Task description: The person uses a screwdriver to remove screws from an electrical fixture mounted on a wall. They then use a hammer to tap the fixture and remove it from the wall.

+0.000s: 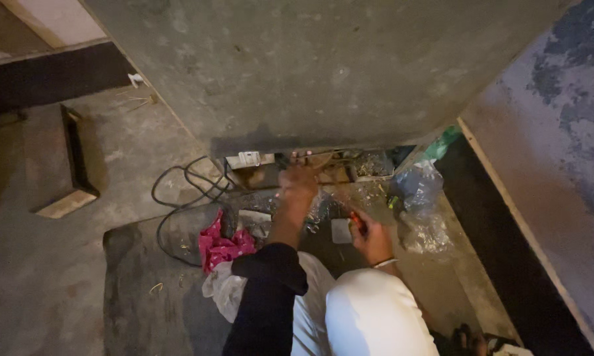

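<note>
My left hand, on a dark-sleeved arm, reaches into a recess at the foot of the concrete wall. Its fingers are among thin wires there. The blur hides whether they grip anything. My right hand is lower and to the right, above my white-clad knee. It is closed on a red-handled tool that points up toward the recess. A small white plate lies on the floor just left of that hand.
A white switch piece sits at the recess's left end. A black cable loops on the floor to the left, near a pink cloth and a white bag. Clear plastic lies to the right, and a wooden block far left.
</note>
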